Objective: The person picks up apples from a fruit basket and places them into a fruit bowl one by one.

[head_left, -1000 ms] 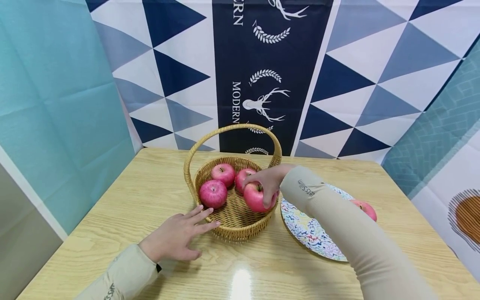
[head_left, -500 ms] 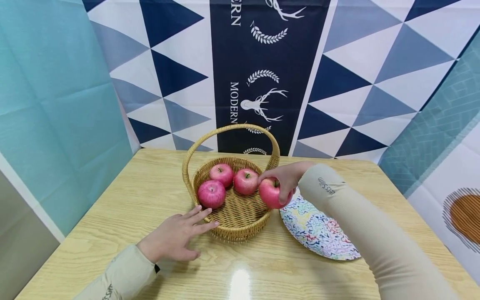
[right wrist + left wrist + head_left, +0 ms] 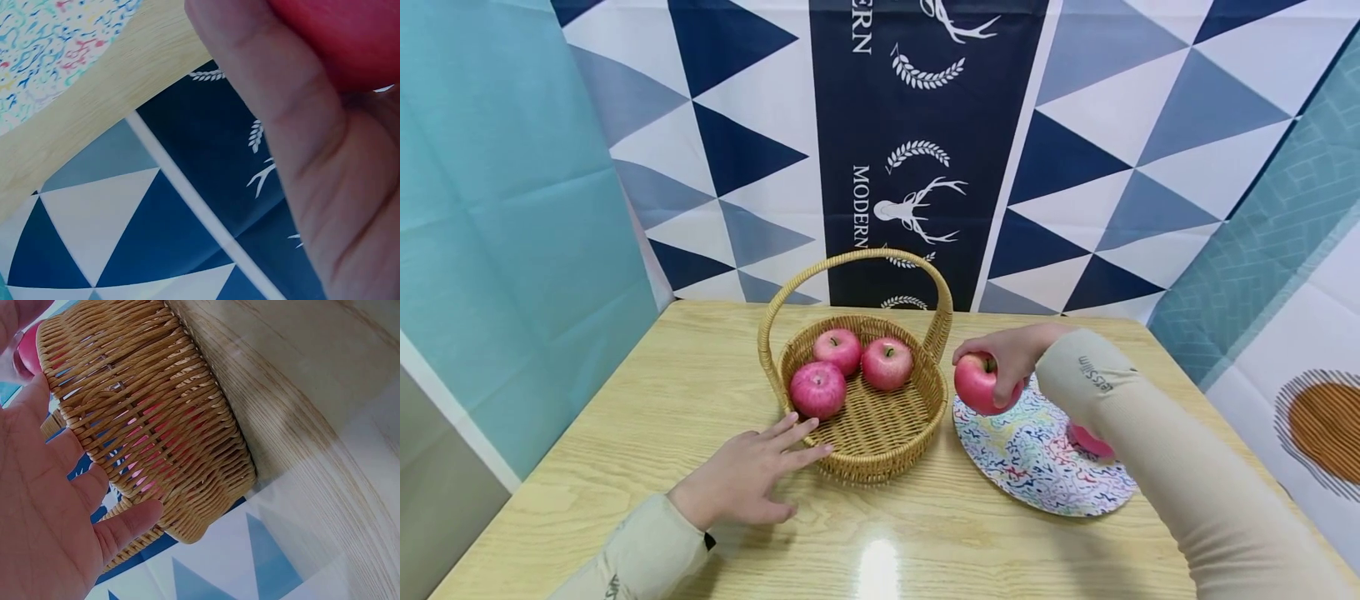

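An apple [image 3: 976, 387] was gripped by the curled fingers and thumb of the right hand [image 3: 1011, 357], above the left part of the plate [image 3: 1030, 471]; the rim of the basket [image 3: 880, 468] was touched by the spread, unladen fingers of the left hand [image 3: 741, 479]. Apparently a transfer was in hand; a gentle lowering beside the second apple [image 3: 1090, 442] seemed called for.

Worktop [image 3: 647, 400]: pale wood grain, glossy | directly on it: wicker basket [image 3: 876, 468], upright | just right of basket: round plate [image 3: 1022, 467], multicolour squiggle pattern, lying flat
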Tool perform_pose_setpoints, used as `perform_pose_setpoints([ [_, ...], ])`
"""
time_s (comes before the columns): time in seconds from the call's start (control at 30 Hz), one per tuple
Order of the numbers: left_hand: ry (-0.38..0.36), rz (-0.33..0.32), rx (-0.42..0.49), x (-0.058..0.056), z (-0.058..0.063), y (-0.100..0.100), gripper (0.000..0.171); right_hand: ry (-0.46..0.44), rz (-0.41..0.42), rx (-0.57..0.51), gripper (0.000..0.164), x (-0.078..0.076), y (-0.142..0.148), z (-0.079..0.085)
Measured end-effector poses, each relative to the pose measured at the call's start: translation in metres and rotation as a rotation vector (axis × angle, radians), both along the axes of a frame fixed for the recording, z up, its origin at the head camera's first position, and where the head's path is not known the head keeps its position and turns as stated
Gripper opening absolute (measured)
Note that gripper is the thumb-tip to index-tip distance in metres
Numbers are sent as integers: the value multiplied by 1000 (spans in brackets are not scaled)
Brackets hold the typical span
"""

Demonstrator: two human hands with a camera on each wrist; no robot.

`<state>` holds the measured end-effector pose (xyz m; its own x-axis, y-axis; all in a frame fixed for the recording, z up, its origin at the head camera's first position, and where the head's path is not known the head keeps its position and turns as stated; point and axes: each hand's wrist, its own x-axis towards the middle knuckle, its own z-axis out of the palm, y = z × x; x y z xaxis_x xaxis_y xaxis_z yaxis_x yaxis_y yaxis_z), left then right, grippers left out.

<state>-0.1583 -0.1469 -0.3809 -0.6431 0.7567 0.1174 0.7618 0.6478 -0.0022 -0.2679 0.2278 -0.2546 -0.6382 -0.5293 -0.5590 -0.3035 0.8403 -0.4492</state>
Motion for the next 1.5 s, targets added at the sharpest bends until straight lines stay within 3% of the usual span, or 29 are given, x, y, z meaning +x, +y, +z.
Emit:
perform_pose_setpoints([
  [0.23, 8, 1, -8, 0, 0, -1, 69, -31, -17, -48, 76, 1, 19, -3],
  [0.47, 11, 1, -9, 1, 0, -1, 69, -22, -89, -84, 79, 4, 41, -11],
  [0.93, -11, 0, -4, 0, 0, 0, 70, 98, -237, -195, 83, -13, 79, -39],
  [1.07, -12, -1, 1, 0, -1, 0, 71, 135, -290, -244, 85, -19, 88, -49],
  [1.3, -9, 0, -8, 0, 1, 0, 71, 300, -437, -239, 82, -23, 93, -55],
  [1.5, -29, 9, -16, -1, 2, 0, 71, 278, -581, -199, 90, -25, 94, -55],
])
